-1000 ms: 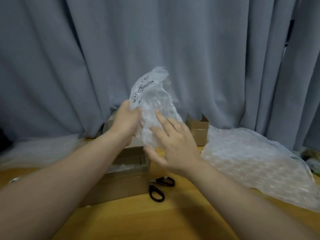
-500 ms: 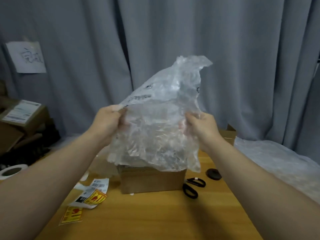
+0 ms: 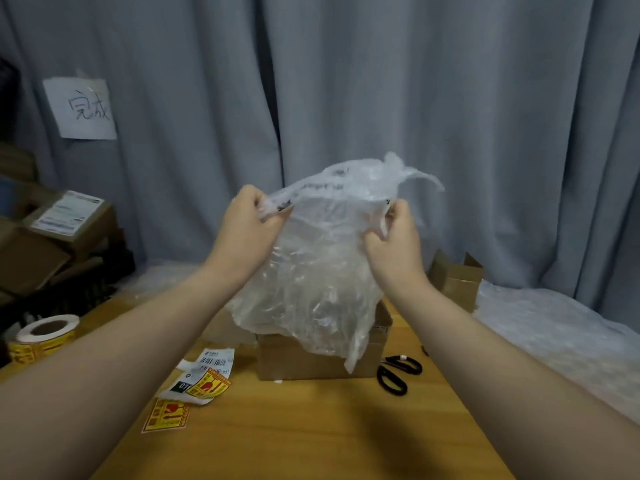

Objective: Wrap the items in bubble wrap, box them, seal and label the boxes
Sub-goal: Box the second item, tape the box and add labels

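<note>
While each grip is pinching the top edge with curled fingers, the left hand (image 3: 247, 230) and right hand (image 3: 394, 240) are holding a crumpled bubble wrap (image 3: 318, 278) sheet in the air, its lower part hanging in front of a cardboard box (image 3: 304, 362) and hiding the inside. The box is sitting on the wooden counter (image 3: 294, 427) between black scissors (image 3: 398, 372) and loose labels (image 3: 207, 379), a label roll (image 3: 45, 336) lying farther left, a grey curtain (image 3: 346, 81) hanging behind.
</note>
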{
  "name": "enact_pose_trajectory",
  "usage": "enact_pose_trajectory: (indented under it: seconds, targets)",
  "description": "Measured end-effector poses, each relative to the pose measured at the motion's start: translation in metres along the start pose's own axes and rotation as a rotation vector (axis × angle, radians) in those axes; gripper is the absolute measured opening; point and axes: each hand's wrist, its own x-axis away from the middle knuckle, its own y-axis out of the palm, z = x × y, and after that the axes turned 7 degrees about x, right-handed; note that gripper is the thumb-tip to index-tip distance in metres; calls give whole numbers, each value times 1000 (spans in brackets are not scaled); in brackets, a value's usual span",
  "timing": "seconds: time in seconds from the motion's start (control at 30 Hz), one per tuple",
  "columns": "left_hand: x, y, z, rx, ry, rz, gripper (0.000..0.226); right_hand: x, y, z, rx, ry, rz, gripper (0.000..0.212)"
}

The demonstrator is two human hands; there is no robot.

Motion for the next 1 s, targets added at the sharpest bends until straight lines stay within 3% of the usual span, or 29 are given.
enact_pose_trajectory:
  seconds: [0.1,0.17,0.23,0.27,0.33,0.37,0.43,0.5,0.53,0.57,0.67,0.7,0.8,1.0]
  targets:
    - [10,17,17,-48,155,-100,15,8,9,-16,-246,63,-166,58]
    - [16,28,24,-67,187,-237,28,10,16,-24,-522,159,-273,72]
    - [22,33,29,-19,199,-501,45,8,19,-27,-591,273,-265,101]
    - [24,34,30,-12,195,-656,56,5,19,-28,-575,333,-209,100]
    - [27,29,28,-83,164,-891,67,-4,16,-21,-548,421,-58,68]
    - [29,26,27,-93,148,-916,60,-8,13,-16,-570,443,11,48]
    - [30,22,22,3,141,-716,36,-17,8,-7,-643,455,137,18]
    - [28,22,18,59,92,-382,37,-21,5,-4,-695,443,220,14]
    - [25,22,15,42,61,-318,38,-21,4,-6,-739,439,246,12]
    - [25,21,16,17,26,-335,46,-22,4,-7,-779,433,269,10]
    - [28,27,17,151,-185,-608,88,-24,7,-13,-858,455,281,24]
    - [30,26,20,239,-236,-638,83,-25,8,-13,-854,463,270,29]
    - [27,28,9,385,-247,-774,32,-28,4,-13,-811,494,222,34]
    - [22,17,-27,200,-261,-561,18,-40,-7,5,-783,655,110,38]
